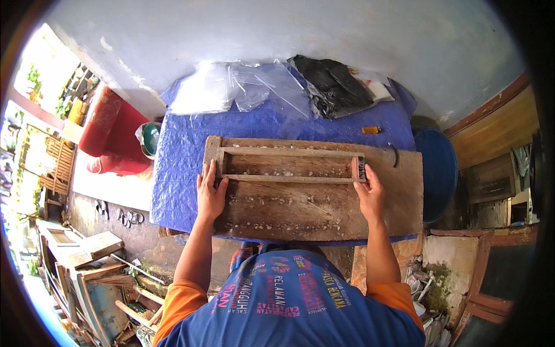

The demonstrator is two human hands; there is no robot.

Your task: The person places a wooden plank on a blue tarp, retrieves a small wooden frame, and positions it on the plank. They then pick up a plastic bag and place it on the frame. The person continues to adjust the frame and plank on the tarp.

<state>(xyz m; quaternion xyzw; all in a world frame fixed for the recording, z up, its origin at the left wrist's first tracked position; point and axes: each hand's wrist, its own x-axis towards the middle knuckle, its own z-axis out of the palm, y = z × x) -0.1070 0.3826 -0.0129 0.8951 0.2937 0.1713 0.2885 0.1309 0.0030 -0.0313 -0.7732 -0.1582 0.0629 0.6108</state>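
Note:
A long, narrow wooden frame lies flat on a worn wooden board speckled with pale spots. My left hand holds the frame's left end, its thumb on the near corner. At the opposite end, my right hand grips beside the reddish end block, which has a dark patch on its outer side. The undersides of both hands are hidden. Further right, a dark curved strip rests on the board.
A blue sheet covers the table under the board. Clear plastic sheets, a black plastic bag and a small orange box lie toward the wall. A blue barrel stands right; a red armchair and scrap wood are left.

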